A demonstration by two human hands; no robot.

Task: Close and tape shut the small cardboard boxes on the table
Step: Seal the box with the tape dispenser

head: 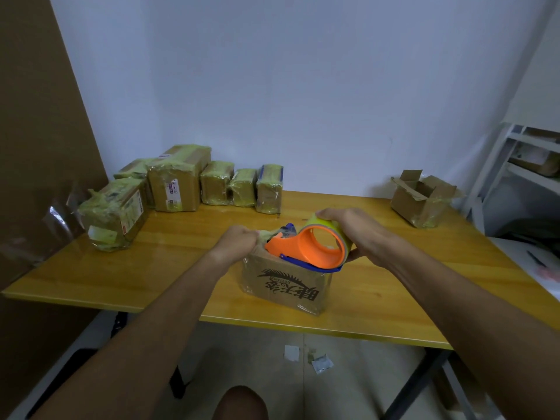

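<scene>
On box [285,286] | left hand [239,242] pinches tape | right hand [348,228] grips dispenser [312,248]

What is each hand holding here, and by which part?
Right hand grips the orange tape dispenser around its tape roll. Left hand pinches the tape end at the printed box's top edge.

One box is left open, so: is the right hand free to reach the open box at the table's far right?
Probably not yet: the right hand grips the tape dispenser on the printed box. The tabletop toward the open box looks unobstructed.
</scene>
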